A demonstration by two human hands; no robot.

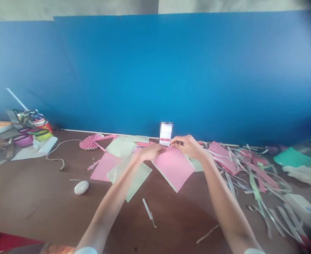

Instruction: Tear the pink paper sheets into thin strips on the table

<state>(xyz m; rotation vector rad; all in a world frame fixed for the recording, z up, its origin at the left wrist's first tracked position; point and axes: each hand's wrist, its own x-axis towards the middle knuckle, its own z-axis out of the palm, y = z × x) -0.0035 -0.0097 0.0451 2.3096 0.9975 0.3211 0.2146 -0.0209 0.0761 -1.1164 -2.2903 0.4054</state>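
A square of pink paper [174, 169] lies tilted on the brown table, a pale edge showing beneath it. My left hand [153, 152] rests over its upper left side, fingers stretched toward the middle; their tips are blurred. At the paper's far corner my right hand [187, 144] has its fingers bent together, close to a phone's lower edge. Whatever sits between those fingertips is too small to make out. The phone [166, 133] stands upright with a lit screen against the blue board, just behind both hands.
Pale green sheets [136, 176], another pink sheet [106, 165] and a pleated pink fan [90, 141] lie left. A white oval object [81, 187] sits nearer. Tangled paper strips [250, 173] and a white box [300, 204] cover the right. Behind rises a blue board [155, 70].
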